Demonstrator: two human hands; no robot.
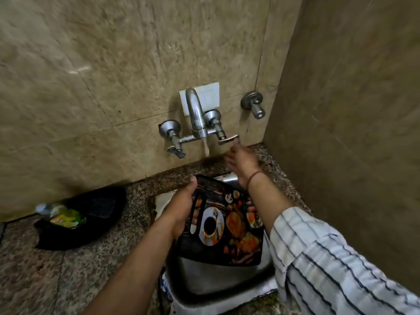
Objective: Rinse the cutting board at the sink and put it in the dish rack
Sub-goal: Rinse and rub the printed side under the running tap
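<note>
**Tap running, board not yet under the stream**

The rinse looks barely begun. Water (206,147) falls from the faucet (196,112) at the frame's centre, while the cutting board (229,226) is held lower down, over the steel sink (218,283), seemingly short of the stream. The left hand (183,210) has its grip closed around the board's handle slot. The right hand (242,161) reaches up just below the right tap lever (228,140), fingers spread and holding nothing. Rinsing and racking both remain, by my reading; no dish rack shows.

On the speckled desk (95,264) at lower left, a black bag (91,214) lies open with a green-labelled bottle (66,215) in it. Whatever the sink holds is hidden by the board.
</note>
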